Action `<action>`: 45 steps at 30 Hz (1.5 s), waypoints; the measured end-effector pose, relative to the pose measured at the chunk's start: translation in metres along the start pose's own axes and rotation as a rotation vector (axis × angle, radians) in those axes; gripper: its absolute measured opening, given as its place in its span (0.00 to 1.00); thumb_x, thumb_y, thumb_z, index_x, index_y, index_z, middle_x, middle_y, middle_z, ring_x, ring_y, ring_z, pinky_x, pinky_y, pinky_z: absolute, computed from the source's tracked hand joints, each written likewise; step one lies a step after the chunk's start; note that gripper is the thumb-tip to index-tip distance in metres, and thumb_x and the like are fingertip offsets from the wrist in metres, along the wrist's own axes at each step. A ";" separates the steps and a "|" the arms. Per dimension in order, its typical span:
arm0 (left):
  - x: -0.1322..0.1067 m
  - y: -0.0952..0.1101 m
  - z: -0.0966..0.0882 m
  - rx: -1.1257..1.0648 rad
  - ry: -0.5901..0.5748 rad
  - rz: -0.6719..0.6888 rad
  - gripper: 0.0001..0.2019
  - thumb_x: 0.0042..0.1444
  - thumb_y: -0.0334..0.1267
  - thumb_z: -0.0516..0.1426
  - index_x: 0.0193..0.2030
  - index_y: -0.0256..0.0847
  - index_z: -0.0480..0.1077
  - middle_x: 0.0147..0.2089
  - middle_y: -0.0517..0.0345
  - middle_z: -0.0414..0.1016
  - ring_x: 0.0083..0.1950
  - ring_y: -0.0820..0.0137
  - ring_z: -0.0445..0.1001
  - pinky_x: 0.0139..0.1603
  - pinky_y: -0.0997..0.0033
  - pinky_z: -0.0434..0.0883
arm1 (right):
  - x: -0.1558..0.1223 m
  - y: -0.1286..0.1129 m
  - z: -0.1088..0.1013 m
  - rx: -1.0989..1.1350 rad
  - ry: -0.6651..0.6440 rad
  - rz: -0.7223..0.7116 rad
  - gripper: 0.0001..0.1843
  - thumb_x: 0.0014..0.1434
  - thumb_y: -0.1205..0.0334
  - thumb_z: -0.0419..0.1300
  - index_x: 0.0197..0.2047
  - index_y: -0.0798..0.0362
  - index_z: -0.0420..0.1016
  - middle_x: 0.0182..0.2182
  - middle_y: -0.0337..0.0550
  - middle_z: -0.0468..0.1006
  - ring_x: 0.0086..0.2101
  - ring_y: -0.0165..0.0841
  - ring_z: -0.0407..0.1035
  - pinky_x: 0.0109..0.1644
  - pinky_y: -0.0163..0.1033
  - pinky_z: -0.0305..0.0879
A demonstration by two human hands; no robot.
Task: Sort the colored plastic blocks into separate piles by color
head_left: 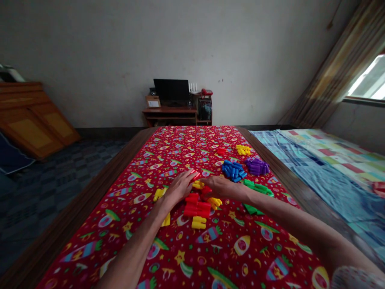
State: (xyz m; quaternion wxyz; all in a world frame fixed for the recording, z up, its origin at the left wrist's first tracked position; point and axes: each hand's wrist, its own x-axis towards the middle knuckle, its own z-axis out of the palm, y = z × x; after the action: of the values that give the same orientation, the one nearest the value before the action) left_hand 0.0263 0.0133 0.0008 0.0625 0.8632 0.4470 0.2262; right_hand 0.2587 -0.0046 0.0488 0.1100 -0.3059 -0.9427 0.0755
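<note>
My left hand (181, 185) reaches over the cloth, its fingers closed round a red plastic piece (195, 174) at the fingertips. Close by on the right, my right hand (216, 185) bends downward with its fingers together; what lies in them is hidden. Between the hands sits a yellow piece (198, 184). Below the right hand are a red piece (205, 190) and yellow pieces (215, 202). Nearer to me, red pieces (197, 208) lie side by side, with a yellow piece (199, 222) in front. More yellow pieces (159, 194) show beside my left wrist.
Blue pieces (234, 171), purple pieces (257, 166), green pieces (258, 188) and yellow pieces (243, 150) form separate piles on the right, with a small red piece (221, 151) behind. A patterned red cloth (135, 224) covers the table. A bed (319, 176) adjoins on the right.
</note>
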 end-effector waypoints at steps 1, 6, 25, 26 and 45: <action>-0.001 0.000 0.000 0.004 0.007 0.002 0.26 0.56 0.27 0.52 0.62 0.41 0.65 0.66 0.46 0.65 0.67 0.61 0.64 0.66 0.54 0.63 | -0.002 -0.001 0.000 -0.007 0.003 0.001 0.24 0.58 0.55 0.64 0.54 0.57 0.71 0.40 0.51 0.77 0.39 0.36 0.71 0.43 0.38 0.67; -0.001 0.002 -0.002 -0.006 0.038 -0.031 0.24 0.58 0.28 0.53 0.61 0.43 0.65 0.65 0.49 0.67 0.66 0.62 0.65 0.66 0.54 0.63 | 0.006 0.021 -0.032 0.079 0.074 0.071 0.18 0.59 0.60 0.62 0.52 0.56 0.74 0.38 0.48 0.79 0.37 0.34 0.72 0.42 0.37 0.66; 0.001 0.009 -0.008 -0.078 0.079 -0.086 0.09 0.56 0.28 0.52 0.43 0.42 0.66 0.49 0.50 0.74 0.55 0.60 0.71 0.58 0.56 0.70 | 0.050 0.178 -0.046 -0.099 0.293 0.619 0.13 0.65 0.57 0.54 0.39 0.58 0.74 0.29 0.46 0.76 0.29 0.30 0.67 0.34 0.33 0.60; 0.000 0.009 -0.008 -0.078 0.081 -0.090 0.09 0.56 0.28 0.52 0.43 0.43 0.65 0.48 0.50 0.74 0.55 0.60 0.72 0.58 0.56 0.70 | 0.050 0.177 -0.046 -0.104 0.295 0.603 0.13 0.65 0.58 0.53 0.40 0.58 0.74 0.30 0.47 0.77 0.30 0.30 0.67 0.35 0.34 0.60; 0.006 0.005 -0.008 0.060 0.162 -0.356 0.05 0.57 0.30 0.48 0.34 0.45 0.56 0.32 0.55 0.66 0.38 0.62 0.72 0.42 0.62 0.70 | 0.104 0.043 -0.015 0.118 -0.164 -0.129 0.06 0.57 0.69 0.61 0.39 0.59 0.77 0.30 0.43 0.78 0.28 0.26 0.65 0.33 0.31 0.60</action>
State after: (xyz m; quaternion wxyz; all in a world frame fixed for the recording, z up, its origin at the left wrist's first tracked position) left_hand 0.0295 0.0138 0.0115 0.0395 0.7510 0.6026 0.2669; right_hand 0.2050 0.0926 0.0713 0.0548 -0.2304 -0.9601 0.1485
